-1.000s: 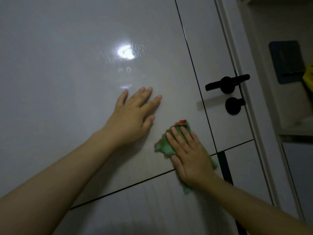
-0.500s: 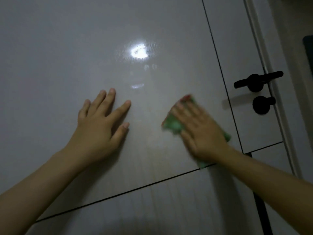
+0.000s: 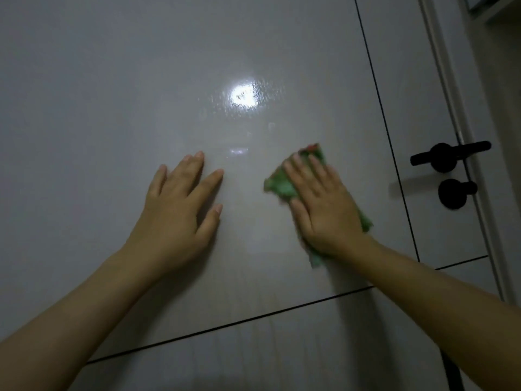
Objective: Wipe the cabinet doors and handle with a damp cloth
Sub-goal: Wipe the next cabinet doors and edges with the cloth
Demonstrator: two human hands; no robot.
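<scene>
Wiping of the large door panel is the step in hand, judging by how things lie. At centre left of the frame the left hand (image 3: 180,210) lies flat on the glossy pale cabinet door (image 3: 112,108), fingers straight and spread, holding nothing; it seems to brace the body against the panel. Above and between the two hands a bright lamp reflection (image 3: 244,96) sits on the surface, ringed by fine droplets and faint smears, which suggests that patch is already damp. Right of centre the right hand (image 3: 324,207) presses a green cloth (image 3: 277,186) against the same panel with straight fingers, the cloth showing beyond the fingertips, beside the thumb and below the wrist; the hand's outline is a little blurred. Thin dark seams divide the door, one slanting across the lower frame and one running down right of the cloth. Past that seam, at the right edge, a black lever handle (image 3: 451,153) and a black round knob (image 3: 455,193) below it are well apart from the cloth and look untouched. The next move probably calls for carrying the cloth rightward over the narrow panel to the handle, wrapping it around the lever. In the right margin a pale door frame (image 3: 456,108) rises into a dim room.
</scene>
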